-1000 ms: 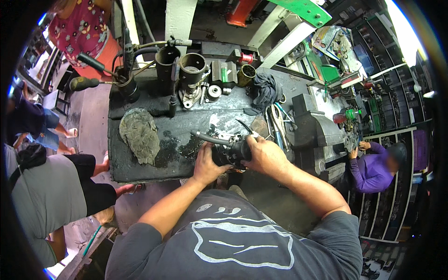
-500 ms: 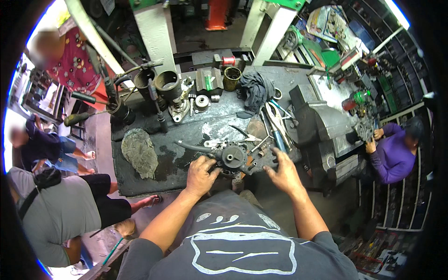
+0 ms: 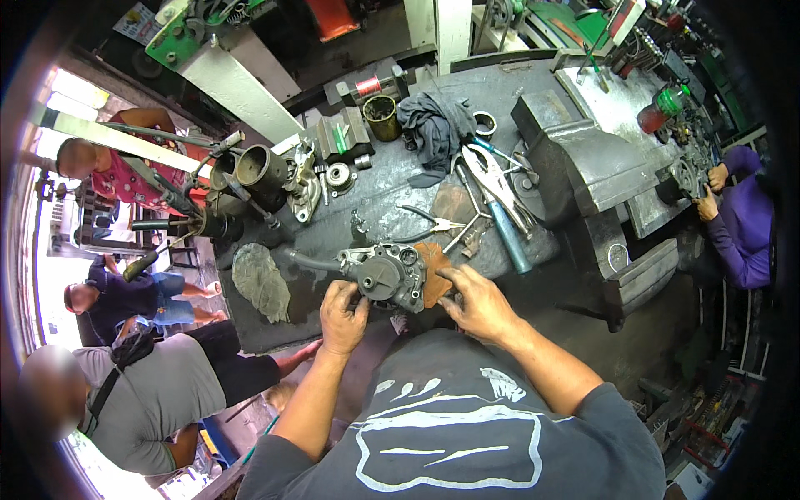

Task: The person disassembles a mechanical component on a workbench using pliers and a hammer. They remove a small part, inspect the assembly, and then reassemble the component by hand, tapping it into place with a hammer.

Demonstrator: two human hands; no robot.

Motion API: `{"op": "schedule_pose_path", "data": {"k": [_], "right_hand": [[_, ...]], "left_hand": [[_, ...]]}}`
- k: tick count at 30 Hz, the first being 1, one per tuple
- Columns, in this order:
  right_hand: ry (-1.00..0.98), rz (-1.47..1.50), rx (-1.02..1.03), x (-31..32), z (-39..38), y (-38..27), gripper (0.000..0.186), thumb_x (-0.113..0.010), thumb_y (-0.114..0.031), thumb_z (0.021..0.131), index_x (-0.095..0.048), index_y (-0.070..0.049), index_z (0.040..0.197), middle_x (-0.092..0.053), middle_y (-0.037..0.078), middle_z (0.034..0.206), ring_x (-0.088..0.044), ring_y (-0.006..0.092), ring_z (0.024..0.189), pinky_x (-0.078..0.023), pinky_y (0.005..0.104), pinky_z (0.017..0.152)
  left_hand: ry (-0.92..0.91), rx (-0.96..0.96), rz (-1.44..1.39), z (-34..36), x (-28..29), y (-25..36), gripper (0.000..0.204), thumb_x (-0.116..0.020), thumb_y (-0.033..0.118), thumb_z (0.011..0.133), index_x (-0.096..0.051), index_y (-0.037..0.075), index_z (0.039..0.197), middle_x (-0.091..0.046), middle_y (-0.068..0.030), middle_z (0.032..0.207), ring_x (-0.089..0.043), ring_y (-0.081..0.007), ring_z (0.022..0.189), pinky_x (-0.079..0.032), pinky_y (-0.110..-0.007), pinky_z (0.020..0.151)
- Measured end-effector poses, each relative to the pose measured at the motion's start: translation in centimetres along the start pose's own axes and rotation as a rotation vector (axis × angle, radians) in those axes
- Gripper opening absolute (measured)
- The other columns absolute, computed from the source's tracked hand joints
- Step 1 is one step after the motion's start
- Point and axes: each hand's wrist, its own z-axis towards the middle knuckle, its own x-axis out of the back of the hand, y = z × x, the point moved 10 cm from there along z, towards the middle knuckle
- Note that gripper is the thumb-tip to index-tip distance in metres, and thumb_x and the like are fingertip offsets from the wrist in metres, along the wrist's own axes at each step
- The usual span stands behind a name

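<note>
Motor housing point(image 3: 390, 277), grey and greasy, sits at the near edge of the worktop point(image 3: 533, 175), held between both hands: the left hand point(image 3: 343, 315) grips its left side, the right hand point(image 3: 477, 302) steadies a brown part against it. Turning it seems next, needing firm grips.

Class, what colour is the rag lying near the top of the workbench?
Dark grey rag, head view.

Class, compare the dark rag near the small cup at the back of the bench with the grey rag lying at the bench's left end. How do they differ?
The dark rag is bunched up in folds; the grey rag lies spread nearly flat. The dark rag is blue-black; the grey rag is paler and dusty-looking. The dark rag sits among tools beside the cup; the grey rag lies apart near the bench edge. Both are loose and untouched by either hand.
</note>
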Motion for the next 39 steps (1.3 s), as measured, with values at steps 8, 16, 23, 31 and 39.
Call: {"op": "schedule_pose_path", "data": {"k": [8, 16, 23, 31, 39], "right_hand": [[-0.009, 0.001, 0.109, -1.8, 3.9, -0.1, 0.046, -0.084, -0.012, 0.087, -0.069, -0.007, 0.131, -0.063, 0.015, 0.112, -0.069, 0.0395, 0.105, -0.06, 0.0475, 0.089], [-0.021, 0.186, 0.119, -2.9, 4.8, -0.1, 0.044, -0.078, 0.003, 0.085, -0.072, -0.006, 0.128, -0.064, 0.014, 0.11, -0.072, 0.0349, 0.099, -0.059, 0.0427, 0.085], [0.108, 0.252, 0.078, -3.7, 4.3, 0.4, 0.039, -0.074, 0.008, 0.083, -0.071, -0.002, 0.12, -0.064, 0.017, 0.11, -0.071, 0.0376, 0.098, -0.059, 0.0438, 0.085], [0.162, 0.151, 0.138, -3.8, 3.9, 0.0, 0.039, -0.066, 0.015, 0.08, -0.067, -0.001, 0.116, -0.062, 0.017, 0.106, -0.067, 0.0348, 0.09, -0.058, 0.044, 0.081], [0.322, 0.192, 0.038, -4.2, 2.1, -0.6, 0.035, -0.076, 0.008, 0.08, -0.071, -0.003, 0.113, -0.061, 0.015, 0.098, -0.066, 0.0344, 0.081, -0.055, 0.0441, 0.072]], "left_hand": [[0.057, 0.033, 0.015, -0.9, -0.2, 0.1, 0.034, -0.083, 0.001, 0.076, -0.069, 0.002, 0.107, -0.069, -0.0145, 0.101, -0.069, -0.0369, 0.093, -0.055, -0.046, 0.083], [0.062, 0.04, 0.015, -1.0, 0.0, 1.0, 0.035, -0.084, 0.001, 0.076, -0.069, 0.0, 0.107, -0.069, -0.0151, 0.101, -0.069, -0.0375, 0.093, -0.055, -0.046, 0.084], [0.028, 0.082, -0.078, -1.1, 0.1, 0.8, 0.035, -0.086, 0.002, 0.079, -0.07, -0.003, 0.109, -0.07, -0.0162, 0.102, -0.071, -0.0349, 0.09, -0.058, -0.042, 0.079], [0.044, 0.143, -0.243, -0.8, 0.3, 0.0, 0.037, -0.084, 0.0, 0.082, -0.071, -0.002, 0.116, -0.073, -0.0166, 0.103, -0.072, -0.0262, 0.081, -0.058, -0.037, 0.075], [0.004, 0.12, -0.326, -0.9, 0.2, -0.9, 0.04, -0.085, -0.003, 0.082, -0.07, -0.001, 0.119, -0.072, -0.0134, 0.102, -0.071, -0.0221, 0.08, -0.058, -0.034, 0.074]]}}
